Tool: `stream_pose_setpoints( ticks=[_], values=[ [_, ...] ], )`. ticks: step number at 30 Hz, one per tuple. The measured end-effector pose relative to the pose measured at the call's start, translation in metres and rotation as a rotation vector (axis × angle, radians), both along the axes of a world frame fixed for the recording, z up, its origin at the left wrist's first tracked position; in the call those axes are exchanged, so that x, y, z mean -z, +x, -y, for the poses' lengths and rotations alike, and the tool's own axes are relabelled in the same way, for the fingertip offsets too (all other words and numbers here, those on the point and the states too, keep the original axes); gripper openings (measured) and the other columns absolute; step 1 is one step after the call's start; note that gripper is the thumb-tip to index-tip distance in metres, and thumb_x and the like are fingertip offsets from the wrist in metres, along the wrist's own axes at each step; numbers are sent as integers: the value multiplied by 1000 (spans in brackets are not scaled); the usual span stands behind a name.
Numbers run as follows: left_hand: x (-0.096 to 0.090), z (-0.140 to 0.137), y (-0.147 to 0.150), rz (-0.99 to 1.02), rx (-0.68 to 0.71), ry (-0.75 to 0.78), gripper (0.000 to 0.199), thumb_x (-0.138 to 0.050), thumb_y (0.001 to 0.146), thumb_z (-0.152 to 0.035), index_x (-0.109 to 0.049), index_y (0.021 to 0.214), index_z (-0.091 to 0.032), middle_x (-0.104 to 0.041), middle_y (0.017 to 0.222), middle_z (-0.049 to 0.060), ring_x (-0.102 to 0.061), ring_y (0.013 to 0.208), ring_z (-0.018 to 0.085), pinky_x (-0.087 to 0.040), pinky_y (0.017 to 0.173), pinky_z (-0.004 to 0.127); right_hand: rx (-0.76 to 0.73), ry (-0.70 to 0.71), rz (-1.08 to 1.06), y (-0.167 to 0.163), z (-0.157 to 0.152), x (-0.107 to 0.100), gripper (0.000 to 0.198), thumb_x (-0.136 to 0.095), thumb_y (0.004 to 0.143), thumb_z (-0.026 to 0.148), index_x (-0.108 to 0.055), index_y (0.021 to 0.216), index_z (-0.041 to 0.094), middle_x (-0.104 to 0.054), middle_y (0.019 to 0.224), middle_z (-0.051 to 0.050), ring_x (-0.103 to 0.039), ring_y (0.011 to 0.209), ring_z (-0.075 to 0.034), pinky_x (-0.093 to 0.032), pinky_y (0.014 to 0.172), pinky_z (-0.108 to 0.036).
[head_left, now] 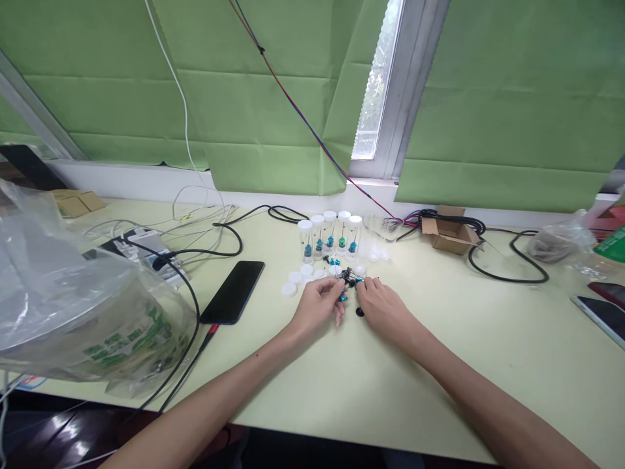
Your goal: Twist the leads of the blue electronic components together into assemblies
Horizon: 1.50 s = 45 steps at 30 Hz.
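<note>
My left hand is closed in a pinch on a small shiny blue part; its exact kind is too small to make out. Fingers bent downward, my right hand is closed at a pile of small black and blue parts, and what it grips is hidden. A round black piece lies beside the right fingers. Behind the hands, several clear vials with white caps stand in a group, each with a blue or green piece inside. Loose white caps lie to the left of the pile.
To the left are a black phone with a cable and a large plastic-wrapped tub. A small open cardboard box and black cables lie at the back right. Another phone rests at the right edge.
</note>
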<state>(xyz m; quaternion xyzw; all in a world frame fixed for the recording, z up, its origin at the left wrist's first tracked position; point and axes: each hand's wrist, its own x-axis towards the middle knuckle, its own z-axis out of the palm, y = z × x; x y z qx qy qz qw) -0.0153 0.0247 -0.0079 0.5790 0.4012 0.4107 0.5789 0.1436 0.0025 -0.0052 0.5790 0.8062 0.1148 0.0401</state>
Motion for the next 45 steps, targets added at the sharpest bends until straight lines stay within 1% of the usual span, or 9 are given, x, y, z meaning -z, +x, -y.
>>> stream_pose_setpoints(
  ticks=[8,19,29,35,39,45],
  values=[
    [0,0,-1,-3,-3,1,34,-60,87,-46,-57,74,-15,-57,52,0,-50,37,10,-40,42,24,38,20,-41,-3,1,0,23,-38,92,2,-56,101,12,-61,102,-18,-59,93,-29,-45,73,-35],
    [1,-1,-2,-17,0,5,33,-58,88,-46,-56,74,-15,-56,50,-1,-49,36,10,-39,42,23,67,60,-50,-8,2,7,24,-40,90,0,-58,103,8,-62,99,-17,-58,93,-29,-47,74,-36],
    [2,-2,-1,-17,-4,6,34,-58,88,-46,-56,74,-15,-56,52,-1,-50,37,10,-40,41,23,110,80,-60,-12,2,7,22,-43,89,-1,-59,101,9,-62,98,-17,-58,91,-29,-47,74,-36],
    [0,-1,-1,-18,-6,1,32,-58,89,-43,-56,75,-15,-56,52,-1,-50,36,9,-39,41,22,122,99,-95,-10,2,7,22,-44,86,-3,-58,96,10,-63,95,-17,-57,87,-28,-45,73,-35],
    [1,-2,-1,-17,-4,-1,32,-57,89,-44,-57,77,-14,-57,52,-1,-50,36,9,-40,41,22,122,152,-149,-9,-1,10,21,-44,85,-4,-56,92,12,-61,91,-15,-56,83,-27,-43,72,-35],
    [2,-3,-2,-24,6,-1,31,-56,90,-43,-58,78,-14,-58,53,0,-51,37,10,-40,43,22,104,293,-266,-4,-8,18,13,-43,94,6,-53,88,14,-59,86,-12,-53,77,-24,-40,68,-34]
  ],
)
